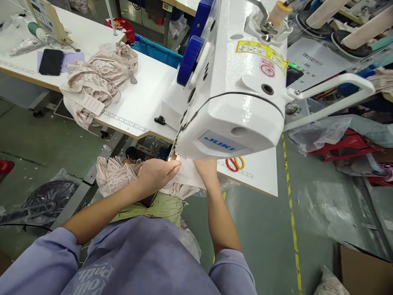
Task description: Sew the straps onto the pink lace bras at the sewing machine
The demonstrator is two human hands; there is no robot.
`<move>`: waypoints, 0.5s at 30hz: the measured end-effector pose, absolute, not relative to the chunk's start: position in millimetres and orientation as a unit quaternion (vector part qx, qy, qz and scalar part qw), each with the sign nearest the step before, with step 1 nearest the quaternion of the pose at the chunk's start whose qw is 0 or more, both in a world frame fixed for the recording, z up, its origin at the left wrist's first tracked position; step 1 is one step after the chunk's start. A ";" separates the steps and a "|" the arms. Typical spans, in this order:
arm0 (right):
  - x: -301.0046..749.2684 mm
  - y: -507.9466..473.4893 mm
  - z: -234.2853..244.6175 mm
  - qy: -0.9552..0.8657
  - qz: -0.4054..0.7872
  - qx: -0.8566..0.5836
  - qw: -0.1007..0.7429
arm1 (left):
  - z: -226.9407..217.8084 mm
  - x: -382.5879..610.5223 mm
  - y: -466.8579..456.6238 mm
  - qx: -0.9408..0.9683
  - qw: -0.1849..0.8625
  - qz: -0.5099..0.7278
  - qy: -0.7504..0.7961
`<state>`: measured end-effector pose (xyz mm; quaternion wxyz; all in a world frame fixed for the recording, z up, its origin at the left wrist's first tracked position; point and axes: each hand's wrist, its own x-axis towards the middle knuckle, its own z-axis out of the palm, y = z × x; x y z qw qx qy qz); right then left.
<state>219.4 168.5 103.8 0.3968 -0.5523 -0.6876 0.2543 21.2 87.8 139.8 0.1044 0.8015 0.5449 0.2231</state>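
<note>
My left hand [158,172] is closed, its thumb and fingers pinching the edge of a pale pink piece of fabric [188,173] just below the head of a white JUKI sewing machine [242,119]. On the other side of the fabric is my right hand [207,170], largely hidden under the machine head, so its fingers do not show. Beige lace garments [113,176] lie bunched at my lap, beside and below my left hand. The needle area is hidden by the machine head.
More lace garments [98,78] with a tag are heaped on the white table [150,90], near a black phone [51,62]. Red and yellow scissors handles [235,164] lie right of my hands. Thread cones [325,12] stand at the upper right.
</note>
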 end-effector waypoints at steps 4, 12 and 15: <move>222.5 167.1 107.0 -0.686 0.262 -0.552 0.396 | 141.4 26.6 88.5 0.812 0.084 0.239 0.525; 230.0 162.4 111.9 -0.681 0.285 -0.551 0.389 | 143.4 37.3 86.8 0.826 0.046 0.245 0.505; 232.9 162.4 113.7 -0.685 0.272 -0.568 0.366 | 142.7 37.2 86.4 0.828 0.046 0.247 0.500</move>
